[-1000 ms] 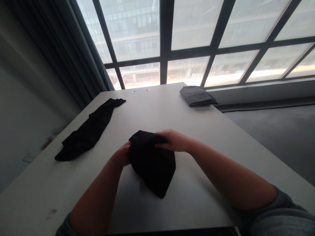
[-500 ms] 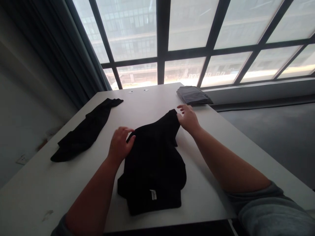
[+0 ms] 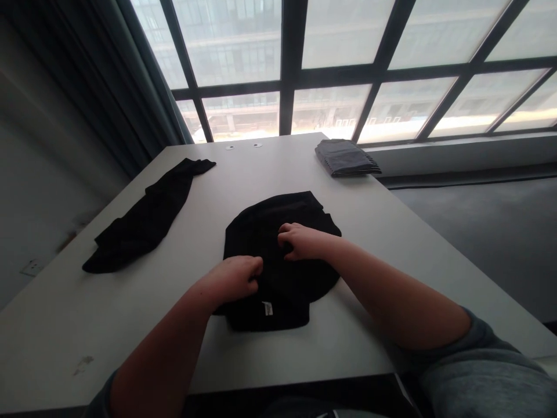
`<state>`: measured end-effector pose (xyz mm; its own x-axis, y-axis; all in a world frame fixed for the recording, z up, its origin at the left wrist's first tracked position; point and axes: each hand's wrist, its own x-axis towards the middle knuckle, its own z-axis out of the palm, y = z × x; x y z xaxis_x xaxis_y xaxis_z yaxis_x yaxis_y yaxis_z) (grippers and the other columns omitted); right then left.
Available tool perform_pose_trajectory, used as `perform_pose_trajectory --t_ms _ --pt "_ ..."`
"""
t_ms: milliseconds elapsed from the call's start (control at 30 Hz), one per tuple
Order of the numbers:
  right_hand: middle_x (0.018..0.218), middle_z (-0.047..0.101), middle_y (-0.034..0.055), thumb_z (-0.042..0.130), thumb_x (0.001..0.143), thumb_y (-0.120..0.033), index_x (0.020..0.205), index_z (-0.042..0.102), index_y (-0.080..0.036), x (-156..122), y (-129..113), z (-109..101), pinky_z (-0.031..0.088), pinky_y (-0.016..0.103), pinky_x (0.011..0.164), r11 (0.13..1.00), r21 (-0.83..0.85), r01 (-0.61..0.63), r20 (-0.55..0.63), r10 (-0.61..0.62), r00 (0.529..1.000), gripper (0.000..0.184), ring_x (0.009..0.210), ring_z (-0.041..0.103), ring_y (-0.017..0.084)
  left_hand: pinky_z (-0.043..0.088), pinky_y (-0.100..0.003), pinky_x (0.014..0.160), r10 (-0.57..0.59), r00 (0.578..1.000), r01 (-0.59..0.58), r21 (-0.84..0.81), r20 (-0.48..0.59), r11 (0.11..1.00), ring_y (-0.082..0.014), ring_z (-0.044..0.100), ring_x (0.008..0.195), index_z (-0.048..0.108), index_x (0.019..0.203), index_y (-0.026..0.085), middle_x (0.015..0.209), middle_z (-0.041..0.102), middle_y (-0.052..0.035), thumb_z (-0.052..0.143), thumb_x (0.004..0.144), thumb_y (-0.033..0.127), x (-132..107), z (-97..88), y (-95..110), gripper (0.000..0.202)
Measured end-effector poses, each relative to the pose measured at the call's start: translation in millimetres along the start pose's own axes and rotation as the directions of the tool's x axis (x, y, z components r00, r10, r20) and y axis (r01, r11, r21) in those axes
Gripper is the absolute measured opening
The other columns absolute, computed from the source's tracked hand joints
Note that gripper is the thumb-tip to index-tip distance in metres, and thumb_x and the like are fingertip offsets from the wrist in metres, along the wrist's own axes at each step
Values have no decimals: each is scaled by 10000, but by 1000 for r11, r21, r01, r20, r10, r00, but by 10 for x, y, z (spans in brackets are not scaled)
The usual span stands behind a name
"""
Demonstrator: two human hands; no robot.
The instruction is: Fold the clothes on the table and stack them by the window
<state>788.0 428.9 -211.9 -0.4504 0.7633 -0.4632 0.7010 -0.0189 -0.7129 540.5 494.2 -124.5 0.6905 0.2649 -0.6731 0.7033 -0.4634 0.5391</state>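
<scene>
A black garment (image 3: 270,215) lies in a rounded, partly folded heap on the white table in front of me, a small white label (image 3: 267,308) showing near its near edge. My left hand (image 3: 239,278) is over its left side, fingers curled in and closed on the cloth. Farther right and a little higher, my right hand (image 3: 296,241) also has bent fingers pinching the fabric around the middle. The exact folds between the fingertips are too dark to make out.
Another black garment (image 3: 145,217) stretches along the table's left side. A folded grey cloth (image 3: 346,158) rests at the far right corner. The white table (image 3: 374,232) reaches toward a large window (image 3: 335,104), and a dark curtain (image 3: 143,75) hangs at the left.
Both hands have come inward from the garment's far edge, the right moving left and nearer. The garment's far right part now spreads wider and rounder, and its near edge sits farther away.
</scene>
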Motion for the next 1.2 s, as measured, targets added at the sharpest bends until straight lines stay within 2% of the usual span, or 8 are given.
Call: perform_pose_trajectory --t_ms 133,367,567,700,800,933,1000,1200 --pt "1338 618 143 729 859 -133 893 740 -161 54 282 8 525 335 961 998 -38 -52 -139 47 989 46 1076 647 241 373 -311 610 -130 957 131 -14 -261 991 -227 633 686 680 960 289 865 723 -31 583 862 195 131 18 -161 167" --pt "1115 694 137 685 909 -204 953 735 -159 -70 762 -149 461 329 867 909 -201 -366 -303 297 905 80 986 623 247 537 -376 891 -250 958 258 45 -138 965 -321 682 1147 762 1196 330 1230 720 -85 482 979 674 173 15 -324 494" --pt "919 708 111 684 962 -279 982 696 -162 -558 1297 -411 368 332 751 786 69 -614 -501 560 660 119 788 549 198 533 -408 980 -494 859 508 112 -133 854 -326 683 1176 619 1391 285 1302 693 -124 626 955 377 155 -91 -542 445" --pt "996 685 186 674 924 -199 1058 685 -127 -793 1426 -497 379 376 817 677 100 -729 -591 630 504 153 892 571 261 534 -421 959 -623 696 681 53 -358 730 -339 689 1143 619 1363 191 1220 720 -168 503 1020 302 142 -212 -743 380" --pt "1094 675 211 691 888 -169 1109 689 -121 -686 1110 -443 392 404 924 765 9 -644 -650 494 577 227 1059 587 318 509 -450 1032 -544 635 699 107 -549 708 -371 602 1278 651 1375 188 1402 600 -204 574 994 327 130 -236 -665 414" --pt "949 718 72 621 979 -373 1022 717 -213 -337 282 -117 430 334 759 932 139 -333 -417 361 834 191 832 645 228 496 -438 1048 -391 871 456 189 -298 870 -349 621 1233 716 1259 229 1354 630 -147 628 977 502 132 -125 -297 402" --pt "913 729 52 661 957 -460 1019 729 -227 -213 -80 88 428 321 695 941 210 -266 -193 306 932 251 780 656 219 515 -421 991 -432 896 444 144 -106 884 -356 661 1181 674 1281 195 1298 675 -160 699 922 534 127 -74 -154 494" --pt "1075 727 86 750 895 -375 1072 691 -201 -135 -420 380 482 340 805 967 176 -186 -86 203 975 254 968 678 258 507 -420 994 -532 847 524 163 5 836 -404 647 1255 615 1311 147 1360 665 -219 754 860 549 -15 -199 -110 620"
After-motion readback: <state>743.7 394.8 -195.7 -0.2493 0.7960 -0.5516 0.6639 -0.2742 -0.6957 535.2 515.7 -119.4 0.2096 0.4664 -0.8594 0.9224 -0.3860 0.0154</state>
